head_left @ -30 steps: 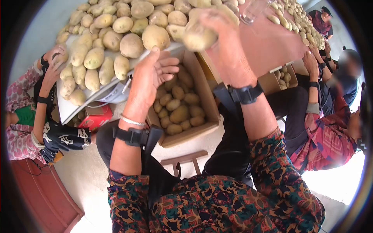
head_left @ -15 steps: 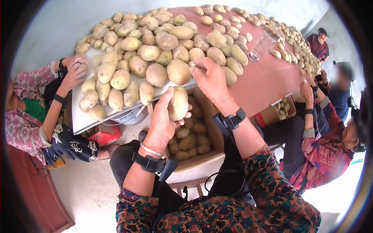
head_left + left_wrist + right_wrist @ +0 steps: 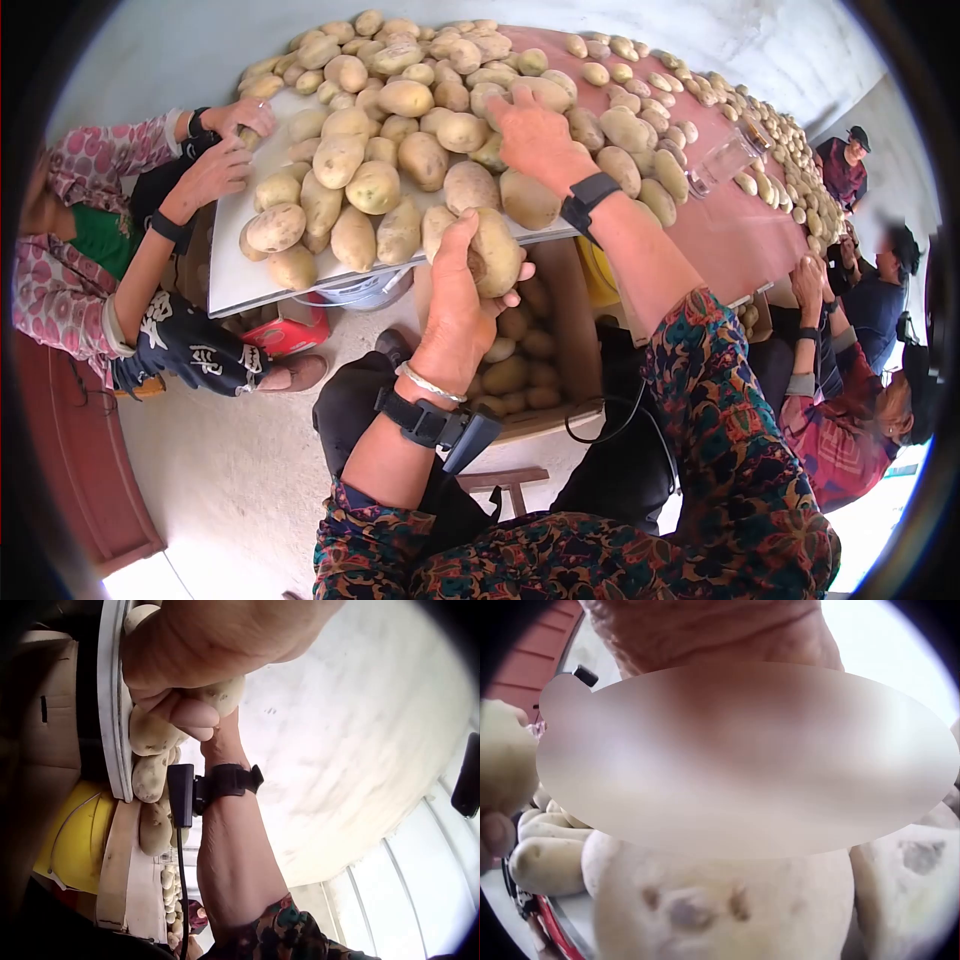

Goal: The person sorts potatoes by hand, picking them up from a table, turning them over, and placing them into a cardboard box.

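My left hand [image 3: 460, 320] grips a large potato [image 3: 497, 250] just off the table's front edge, thumb on top and fingers beneath; a dark patch marks its side. That potato [image 3: 225, 695] shows partly behind the left hand [image 3: 217, 645] in the left wrist view. Over the pile of potatoes [image 3: 423, 162], my right hand [image 3: 545, 145] reaches with its fingers extended onto the potatoes. The right wrist view is largely blurred, hiding the fingertips; below the right hand [image 3: 720, 634] lies a potato with dark spots [image 3: 724, 915].
A cardboard box [image 3: 575, 330] of potatoes stands below the table edge, beside a yellow bucket [image 3: 597, 270]. A glass jar [image 3: 725, 163] lies on the reddish tabletop [image 3: 725, 225]. Other people sit left and right; a metal bucket [image 3: 365, 290] is under the table.
One second ago my right hand held a potato and my left was empty; now the left grips one. Since half a second ago the right hand has moved farther over the pile.
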Tool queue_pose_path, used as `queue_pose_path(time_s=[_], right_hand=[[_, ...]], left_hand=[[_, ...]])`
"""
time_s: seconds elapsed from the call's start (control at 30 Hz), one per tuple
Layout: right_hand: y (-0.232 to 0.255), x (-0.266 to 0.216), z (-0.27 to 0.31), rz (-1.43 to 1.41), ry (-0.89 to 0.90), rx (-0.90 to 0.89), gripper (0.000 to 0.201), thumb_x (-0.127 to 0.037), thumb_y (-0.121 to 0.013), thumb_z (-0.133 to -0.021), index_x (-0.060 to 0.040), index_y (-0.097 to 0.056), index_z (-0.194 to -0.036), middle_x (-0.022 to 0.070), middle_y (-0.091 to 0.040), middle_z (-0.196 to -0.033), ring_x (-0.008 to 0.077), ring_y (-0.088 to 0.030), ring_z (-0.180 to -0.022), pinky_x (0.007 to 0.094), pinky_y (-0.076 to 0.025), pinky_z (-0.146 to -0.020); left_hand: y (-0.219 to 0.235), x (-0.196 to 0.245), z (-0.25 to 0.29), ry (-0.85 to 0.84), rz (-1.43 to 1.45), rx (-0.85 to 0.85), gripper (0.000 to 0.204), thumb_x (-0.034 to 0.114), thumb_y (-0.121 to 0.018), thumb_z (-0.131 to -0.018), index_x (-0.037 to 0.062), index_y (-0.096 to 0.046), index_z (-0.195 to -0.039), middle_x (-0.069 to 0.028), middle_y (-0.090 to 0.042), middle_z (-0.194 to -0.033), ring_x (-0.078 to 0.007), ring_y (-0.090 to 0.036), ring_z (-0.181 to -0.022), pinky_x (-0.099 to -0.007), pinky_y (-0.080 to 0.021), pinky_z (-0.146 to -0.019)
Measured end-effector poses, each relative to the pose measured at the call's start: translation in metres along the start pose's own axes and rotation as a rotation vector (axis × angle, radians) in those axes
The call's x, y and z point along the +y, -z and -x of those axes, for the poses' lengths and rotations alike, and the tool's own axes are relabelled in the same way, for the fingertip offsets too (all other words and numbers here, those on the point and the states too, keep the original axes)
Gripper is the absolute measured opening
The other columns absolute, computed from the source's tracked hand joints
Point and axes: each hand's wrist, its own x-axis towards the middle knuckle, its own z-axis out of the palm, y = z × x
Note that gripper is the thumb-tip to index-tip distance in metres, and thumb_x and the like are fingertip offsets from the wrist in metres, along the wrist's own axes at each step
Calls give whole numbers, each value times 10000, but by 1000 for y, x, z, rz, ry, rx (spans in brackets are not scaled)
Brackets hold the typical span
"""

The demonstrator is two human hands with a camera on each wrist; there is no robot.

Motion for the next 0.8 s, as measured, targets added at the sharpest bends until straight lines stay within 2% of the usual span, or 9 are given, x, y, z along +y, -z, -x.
queue_pose_path(time_s=[0.1,0.17,0.3,0.37,0.4,0.47,0.5,0.6,0.8], right_hand=[[-2,3,-15,10,-38,-141,379,-68,-618,-750,-101,-575,-1125,175,-544,-1092,356,-567,-1044,429,-541,-763],[-2,12,-19,-87,-74,-187,530,-61,-622,-733,-139,-526,-1248,194,-543,-1135,367,-553,-1084,442,-514,-833],[8,29,-20,-352,-208,-87,497,-90,-612,-752,-99,-528,-1241,172,-572,-1139,320,-578,-1050,417,-520,-817],[21,35,-10,-1067,-556,30,436,-122,-575,-777,-8,-530,-1196,144,-584,-1100,256,-592,-1016,367,-539,-774],[24,38,-5,-1061,-559,35,436,-122,-575,-777,-8,-530,-1196,144,-584,-1100,256,-592,-1016,367,-539,-774],[34,41,7,-1628,-668,88,404,-133,-552,-805,11,-517,-1181,122,-577,-1092,238,-576,-986,370,-537,-756],[40,41,17,-1620,-681,95,404,-133,-552,-805,11,-517,-1181,122,-577,-1092,238,-576,-986,370,-537,-756],[53,38,48,-2033,-583,65,395,-179,-544,-857,7,-485,-1200,140,-556,-1149,265,-574,-1006,382,-527,-749],[61,18,102,-2132,-606,19,421,-206,-585,-872,-12,-473,-1229,125,-562,-1193,266,-571,-1060,386,-512,-741]], left_hand=[[0,5,0,-5,4,6,432,473,-548,-884,105,-506,-1106,-120,-637,-834,-249,-650,-695,-290,-397,-474],[1,7,-1,6,6,4,431,475,-545,-884,110,-504,-1107,-117,-637,-836,-245,-648,-696,-291,-395,-478],[-2,9,0,5,-10,6,421,482,-539,-886,119,-508,-1097,-109,-638,-834,-236,-643,-689,-293,-395,-482],[-2,8,-1,-3,-10,1,420,483,-538,-887,119,-510,-1094,-110,-638,-830,-235,-643,-685,-292,-393,-478],[-3,7,-2,-11,-12,-4,418,483,-537,-888,119,-512,-1091,-110,-639,-827,-234,-643,-681,-290,-392,-474],[-5,8,-4,-9,-34,-12,432,499,-532,-885,109,-528,-1069,-88,-633,-816,-217,-645,-679,-279,-396,-472],[-4,7,-5,-11,-54,-12,448,515,-527,-883,99,-545,-1047,-67,-627,-806,-201,-646,-677,-269,-400,-469],[-2,9,-12,0,-104,-29,434,498,-525,-891,95,-542,-1049,-90,-642,-816,-209,-644,-669,-274,-386,-461],[9,23,-23,-49,-185,-14,423,466,-563,-880,89,-578,-1071,-116,-672,-858,-223,-649,-699,-282,-383,-523]])
